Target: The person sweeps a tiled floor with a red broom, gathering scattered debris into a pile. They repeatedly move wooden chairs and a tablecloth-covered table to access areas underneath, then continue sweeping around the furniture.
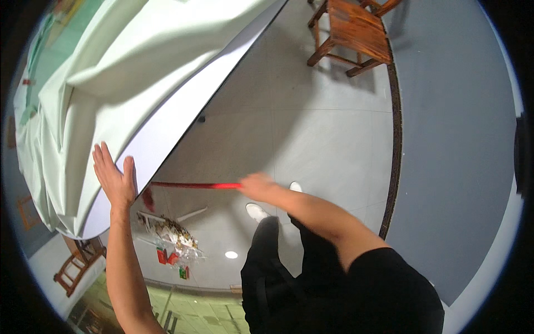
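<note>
My right hand (258,186) is wrapped round the end of a red broom handle (194,185). The handle runs left, low over the floor, and passes under the table edge. Dark red bristles (147,199) show just below that edge, beside a heap of litter (172,232); the rest of the broom head is hidden. My left hand (115,177) lies flat with its fingers stretched out, on the white table top (172,122) at the border of a bunched pale green cloth (122,83). Brown bits, clear plastic and small red and green wrappers make up the litter.
A wooden chair (359,30) stands at the far right by the grey wall (456,139). Another wooden chair (80,267) is at the lower left. A white stick-like piece (192,214) lies by the litter. My white shoes (257,211) are on the tiled floor.
</note>
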Demonstrator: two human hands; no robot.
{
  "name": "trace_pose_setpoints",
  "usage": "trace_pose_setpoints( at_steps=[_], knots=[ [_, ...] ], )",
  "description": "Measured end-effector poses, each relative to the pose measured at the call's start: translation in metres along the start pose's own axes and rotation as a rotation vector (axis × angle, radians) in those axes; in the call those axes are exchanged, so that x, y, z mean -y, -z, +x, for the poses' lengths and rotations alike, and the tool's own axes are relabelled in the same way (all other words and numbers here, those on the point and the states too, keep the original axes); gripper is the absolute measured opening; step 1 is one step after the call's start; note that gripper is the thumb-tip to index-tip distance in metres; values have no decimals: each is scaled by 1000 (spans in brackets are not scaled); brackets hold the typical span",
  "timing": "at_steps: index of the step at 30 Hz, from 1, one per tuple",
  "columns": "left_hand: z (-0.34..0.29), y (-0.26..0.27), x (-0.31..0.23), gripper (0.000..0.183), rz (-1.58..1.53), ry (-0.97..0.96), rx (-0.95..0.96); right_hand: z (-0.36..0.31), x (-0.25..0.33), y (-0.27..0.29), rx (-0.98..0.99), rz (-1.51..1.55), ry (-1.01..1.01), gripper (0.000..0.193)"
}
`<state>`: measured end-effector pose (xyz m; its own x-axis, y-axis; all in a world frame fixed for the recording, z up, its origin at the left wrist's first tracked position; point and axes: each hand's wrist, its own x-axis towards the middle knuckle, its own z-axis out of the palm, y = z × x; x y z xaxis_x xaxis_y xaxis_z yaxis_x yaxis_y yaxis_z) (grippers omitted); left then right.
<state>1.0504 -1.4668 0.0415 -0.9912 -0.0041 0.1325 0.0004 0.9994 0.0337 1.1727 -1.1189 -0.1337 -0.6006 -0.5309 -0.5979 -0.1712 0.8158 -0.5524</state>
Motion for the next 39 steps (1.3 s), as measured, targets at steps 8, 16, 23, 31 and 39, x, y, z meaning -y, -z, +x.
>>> trace_pose_setpoints(
  at_steps=[8,16,23,31,39],
  knots=[
    [43,36,-73,88,109,-223,-120,-366,-222,42,96,-3,-612,39],
    [232,-30,-298,103,-13,-493,-58,-456,-357,79,24,-46,-824,35],
    [240,-35,-302,85,-8,-435,-31,-137,-350,225,172,-417,17,26],
    [240,-25,-318,90,-21,-327,54,-170,-349,420,199,-676,-284,51],
    [242,-24,-317,88,-57,-340,75,-209,-430,578,276,-960,-482,50]
  ],
)
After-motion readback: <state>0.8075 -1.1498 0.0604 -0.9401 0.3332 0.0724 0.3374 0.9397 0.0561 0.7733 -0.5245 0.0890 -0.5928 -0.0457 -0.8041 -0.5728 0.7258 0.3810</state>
